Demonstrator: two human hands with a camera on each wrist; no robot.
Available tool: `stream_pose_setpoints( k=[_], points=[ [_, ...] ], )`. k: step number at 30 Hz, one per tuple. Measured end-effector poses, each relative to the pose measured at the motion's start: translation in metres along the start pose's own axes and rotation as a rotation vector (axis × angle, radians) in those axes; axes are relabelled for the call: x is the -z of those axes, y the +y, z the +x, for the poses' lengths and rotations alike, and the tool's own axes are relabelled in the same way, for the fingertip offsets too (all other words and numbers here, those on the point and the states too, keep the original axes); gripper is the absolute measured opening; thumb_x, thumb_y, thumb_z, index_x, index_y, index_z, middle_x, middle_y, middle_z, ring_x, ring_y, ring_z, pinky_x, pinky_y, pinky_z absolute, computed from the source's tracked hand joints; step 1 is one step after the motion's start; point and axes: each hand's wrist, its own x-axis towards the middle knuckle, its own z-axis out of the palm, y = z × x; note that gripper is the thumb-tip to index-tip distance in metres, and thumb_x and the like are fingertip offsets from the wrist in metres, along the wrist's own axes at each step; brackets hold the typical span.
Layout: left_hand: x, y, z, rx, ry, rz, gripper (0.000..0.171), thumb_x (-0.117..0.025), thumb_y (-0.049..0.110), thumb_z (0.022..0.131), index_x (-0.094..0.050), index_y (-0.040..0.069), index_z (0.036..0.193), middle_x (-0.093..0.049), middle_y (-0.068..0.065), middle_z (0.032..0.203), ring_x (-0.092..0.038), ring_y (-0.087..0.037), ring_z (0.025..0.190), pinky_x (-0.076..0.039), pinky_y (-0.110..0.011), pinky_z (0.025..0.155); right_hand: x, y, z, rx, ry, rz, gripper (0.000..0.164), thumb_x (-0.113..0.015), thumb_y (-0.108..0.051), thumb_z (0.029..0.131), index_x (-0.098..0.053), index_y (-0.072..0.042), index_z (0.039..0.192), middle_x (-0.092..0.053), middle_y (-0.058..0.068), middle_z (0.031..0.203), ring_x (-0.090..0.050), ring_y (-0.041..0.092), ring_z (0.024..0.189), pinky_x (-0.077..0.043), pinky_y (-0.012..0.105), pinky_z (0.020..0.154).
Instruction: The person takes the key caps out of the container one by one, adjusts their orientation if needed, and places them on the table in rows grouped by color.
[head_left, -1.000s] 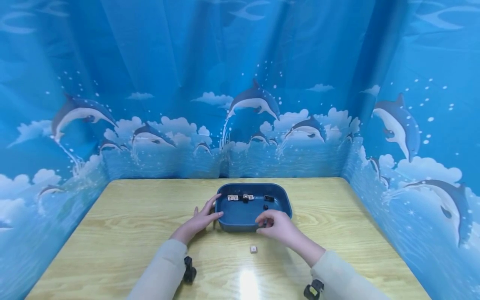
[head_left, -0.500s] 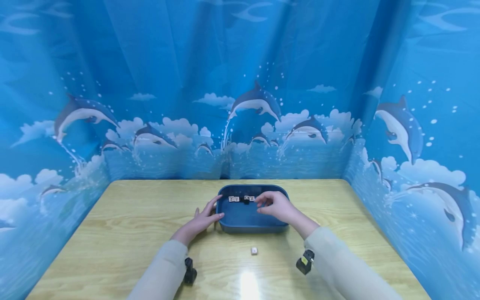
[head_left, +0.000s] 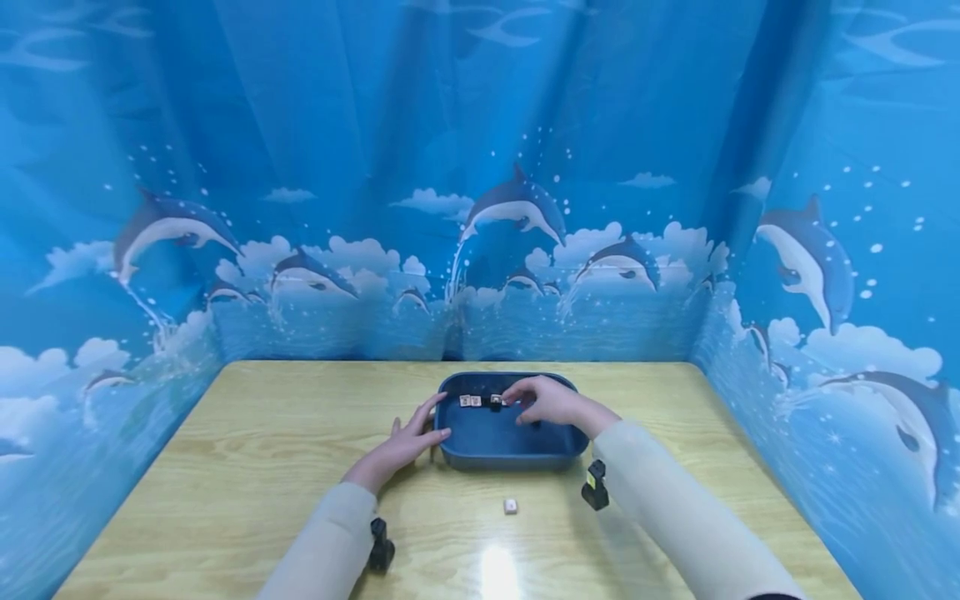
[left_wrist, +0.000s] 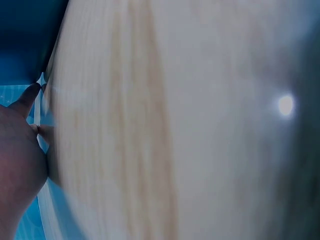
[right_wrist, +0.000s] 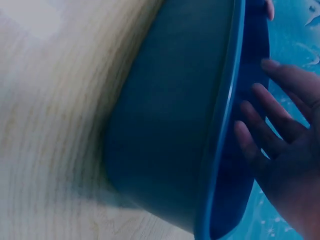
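Observation:
A dark blue rectangular tub [head_left: 495, 461] stands on the table. My left hand [head_left: 408, 442] rests against its left side, fingers spread at the rim. Inside, a row of small square pieces runs along the far side: white pieces [head_left: 470, 401] with dark marks and a black piece [head_left: 496, 403]. Over the tub's right half is my right hand [head_left: 553, 402], its index fingertip right at the row's right end. Thumb and index stand apart, and the fingers look loosely extended in the right wrist view. The hand hides the tub's right interior. One small white piece [head_left: 511, 506] lies on the table in front.
The light wood table [head_left: 285, 458] reaches back to a blue curtain [head_left: 337, 167] printed with dolphins. Small black devices sit at both wrists, one by the left sleeve [head_left: 318, 542] and one by the right sleeve [head_left: 675, 508].
My right hand has moved from the tub's near right edge back to the row's right end, covering the dark pieces seen there earlier. My left hand stays put.

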Motion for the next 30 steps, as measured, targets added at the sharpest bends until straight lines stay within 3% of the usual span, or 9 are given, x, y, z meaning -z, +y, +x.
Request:
stream_pose_setpoints(
  k=[4, 12, 25, 30],
  points=[
    [-0.001, 0.0, 0.0, 0.002, 0.001, 0.006, 0.068, -0.057, 0.033, 0.099, -0.021, 0.028, 0.156, -0.035, -0.021, 0.151, -0.023, -0.038, 0.143, 0.022, -0.058, 0.109, 0.003, 0.002, 0.007, -0.031, -0.065, -0.032, 0.046, -0.073, -0.001, 0.085, -0.062, -0.008, 0.129, -0.061, 0.008, 0.127, -0.053, 0.034, 0.12, -0.055, 0.037, 0.083],
    [0.0, -0.001, 0.001, -0.012, -0.006, 0.001, 0.068, -0.057, 0.034, 0.099, -0.021, 0.028, 0.156, -0.033, -0.021, 0.152, -0.023, -0.038, 0.143, 0.022, -0.058, 0.109, 0.002, 0.012, 0.02, -0.092, -0.089, -0.071, 0.063, -0.08, -0.005, 0.08, -0.056, -0.013, 0.137, -0.049, 0.008, 0.142, -0.043, 0.032, 0.132, -0.048, 0.045, 0.098],
    [-0.002, -0.007, 0.0, -0.019, -0.009, -0.019, 0.068, -0.058, 0.034, 0.098, -0.022, 0.029, 0.156, -0.036, -0.022, 0.151, -0.026, -0.039, 0.142, 0.022, -0.059, 0.109, -0.009, 0.014, 0.024, -0.091, -0.12, -0.208, 0.057, -0.081, -0.004, 0.078, -0.062, -0.014, 0.13, -0.051, 0.008, 0.137, -0.048, 0.029, 0.126, -0.046, 0.044, 0.1],
    [0.0, -0.006, 0.001, -0.018, -0.005, -0.01, 0.068, -0.057, 0.035, 0.098, -0.022, 0.029, 0.156, -0.036, -0.022, 0.15, -0.026, -0.04, 0.141, 0.023, -0.058, 0.108, -0.012, 0.013, 0.022, -0.067, -0.124, -0.248, 0.052, -0.08, -0.002, 0.078, -0.065, -0.016, 0.126, -0.054, 0.006, 0.127, -0.053, 0.024, 0.114, -0.05, 0.039, 0.092]
  ],
)
